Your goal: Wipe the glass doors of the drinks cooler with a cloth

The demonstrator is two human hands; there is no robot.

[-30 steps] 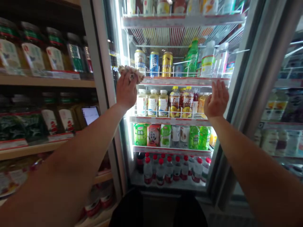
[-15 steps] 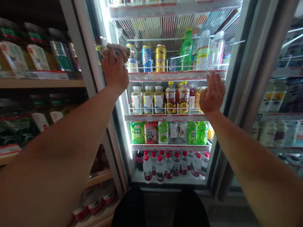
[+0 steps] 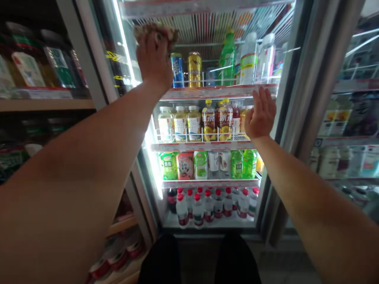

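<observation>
My left hand (image 3: 154, 59) is raised high against the glass door (image 3: 207, 130) of a lit drinks fridge, its fingers closed on a crumpled brownish cloth (image 3: 155, 30) pressed to the glass near the top left. My right hand (image 3: 260, 116) lies flat and open on the same glass at the right side, level with the can shelf's edge, fingers pointing up. Behind the glass stand cans (image 3: 194, 69), a green bottle (image 3: 227, 57), yellow-capped tea bottles (image 3: 209, 122) and red-capped water bottles (image 3: 204, 205).
A wooden shelf unit (image 3: 44, 104) with jars and packets stands to the left of the fridge. A second glass-door fridge (image 3: 352, 118) is to the right, past a metal door frame (image 3: 308, 98). My dark trouser legs (image 3: 201, 262) show at the bottom.
My left hand with the cloth has moved up the glass and a little to the right. My right hand stays flat on the glass. The view has tilted slightly upward.
</observation>
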